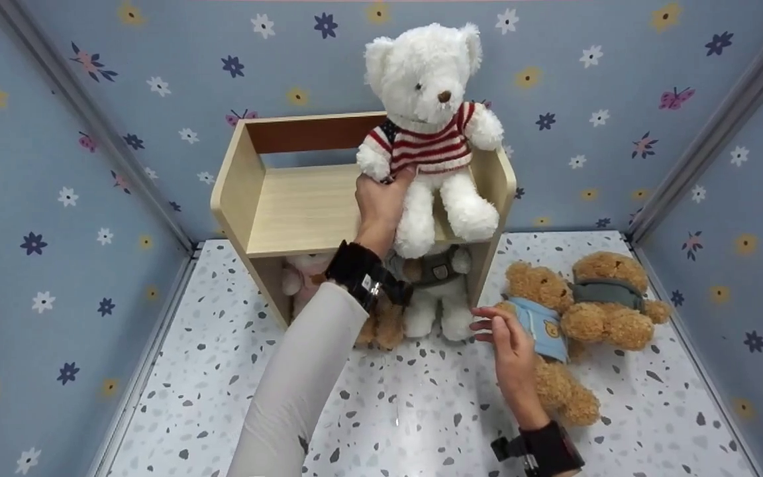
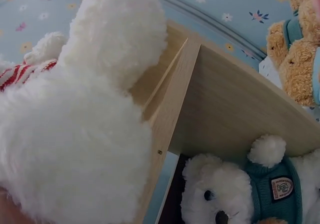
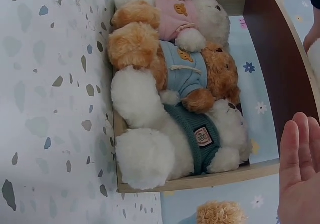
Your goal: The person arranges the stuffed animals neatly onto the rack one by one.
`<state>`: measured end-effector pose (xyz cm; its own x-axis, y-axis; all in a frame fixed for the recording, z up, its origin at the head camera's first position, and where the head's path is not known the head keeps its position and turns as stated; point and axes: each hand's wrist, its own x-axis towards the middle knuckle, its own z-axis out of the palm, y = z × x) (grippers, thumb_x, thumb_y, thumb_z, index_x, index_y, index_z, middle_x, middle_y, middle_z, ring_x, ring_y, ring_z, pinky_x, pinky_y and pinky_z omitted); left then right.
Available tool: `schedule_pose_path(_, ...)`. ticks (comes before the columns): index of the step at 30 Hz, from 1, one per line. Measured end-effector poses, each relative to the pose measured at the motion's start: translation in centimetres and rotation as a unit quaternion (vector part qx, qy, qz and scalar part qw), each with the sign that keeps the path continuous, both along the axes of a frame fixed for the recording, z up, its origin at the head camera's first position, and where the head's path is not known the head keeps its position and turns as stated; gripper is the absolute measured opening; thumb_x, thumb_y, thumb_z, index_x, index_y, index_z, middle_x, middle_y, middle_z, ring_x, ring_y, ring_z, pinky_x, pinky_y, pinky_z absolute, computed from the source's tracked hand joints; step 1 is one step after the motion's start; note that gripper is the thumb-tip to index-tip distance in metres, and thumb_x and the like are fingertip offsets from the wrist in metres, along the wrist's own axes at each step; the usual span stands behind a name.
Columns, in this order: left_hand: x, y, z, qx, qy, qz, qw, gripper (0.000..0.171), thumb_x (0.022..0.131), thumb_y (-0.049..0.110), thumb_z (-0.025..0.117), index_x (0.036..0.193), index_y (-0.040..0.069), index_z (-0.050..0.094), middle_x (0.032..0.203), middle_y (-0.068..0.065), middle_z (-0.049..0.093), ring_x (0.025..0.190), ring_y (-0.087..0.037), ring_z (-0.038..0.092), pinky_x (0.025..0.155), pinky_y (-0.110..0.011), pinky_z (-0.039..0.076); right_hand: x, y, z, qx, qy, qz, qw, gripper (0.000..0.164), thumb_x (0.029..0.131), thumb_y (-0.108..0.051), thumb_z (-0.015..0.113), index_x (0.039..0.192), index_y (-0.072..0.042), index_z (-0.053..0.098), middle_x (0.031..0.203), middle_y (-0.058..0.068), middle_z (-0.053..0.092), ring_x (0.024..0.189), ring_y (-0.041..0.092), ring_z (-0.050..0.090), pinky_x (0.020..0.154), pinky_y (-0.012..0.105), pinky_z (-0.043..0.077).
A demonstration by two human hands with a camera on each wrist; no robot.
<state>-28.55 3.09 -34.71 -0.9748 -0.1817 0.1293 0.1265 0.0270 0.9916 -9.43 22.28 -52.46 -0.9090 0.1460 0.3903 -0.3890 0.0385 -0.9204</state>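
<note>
Starting from the left, we see the wooden shelf (image 1: 308, 199), its upper level bare on that side. Below, 3 bears sit in a row: a bear in a pink top (image 3: 172, 19), a brown bear in a blue top (image 3: 187, 71) and a white bear in a green sweater (image 3: 202, 134).

Our left hand (image 1: 381, 202) reaches across the shelf and grips the big white bear in the striped sweater (image 1: 431, 149) at its side, near the sweater hem, thumb in front; the other fingers are hidden. That bear is upright over the right part of the upper level, legs hanging at the front edge — we cannot tell whether its seat touches the board.

It should be light for its bulk, soft and hard to damage, with fluffy fur that may slide a little. We would hold the firm middle of the body, perhaps with 2 hands — an arm or the knit alone would let it sag.

Further right, our right hand (image 1: 512, 351) holds nothing, its fingers fairly straight, beside 2 brown bears on the floor: the blue-hooded bear (image 1: 544, 331) and the green-vested bear (image 1: 610, 298).
</note>
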Motion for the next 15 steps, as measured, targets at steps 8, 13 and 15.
schedule_pose_path(8,-2.1,2.1,-0.2,-0.036,-0.032,-0.013,0.9987,0.039,0.093,0.024,0.077,0.124,0.003,0.064,0.117,-0.007,0.071,0.112,-0.018,0.065,0.094,-0.025,0.049,0.0,0.4,-1.1,0.000,-0.016,-0.004,1.000,0.035,0.114,-0.013,0.038,0.133,0.006,0.060,0.126,0.024,0.065,0.104,0.033,0.067,0.090,0.039,0.058)
schedule_pose_path(13,-2.9,2.8,-0.5,-0.079,-0.058,-0.010,0.9951,0.038,0.095,0.025,0.075,0.125,0.003,0.065,0.119,-0.008,0.071,0.113,-0.020,0.066,0.094,-0.029,0.051,0.2,0.5,-1.8,0.008,-0.039,-0.001,0.999,0.034,0.114,-0.012,0.039,0.134,0.007,0.059,0.128,0.025,0.064,0.106,0.036,0.066,0.089,0.036,0.058)
schedule_pose_path(15,-3.2,2.9,-0.6,-0.099,-0.072,-0.010,0.9924,0.038,0.096,0.027,0.074,0.125,0.005,0.064,0.119,-0.008,0.072,0.113,-0.020,0.066,0.094,-0.032,0.051,0.2,0.5,-2.0,0.009,-0.042,-0.007,0.999,0.034,0.114,-0.012,0.039,0.132,0.007,0.060,0.127,0.025,0.065,0.105,0.036,0.067,0.087,0.034,0.058)
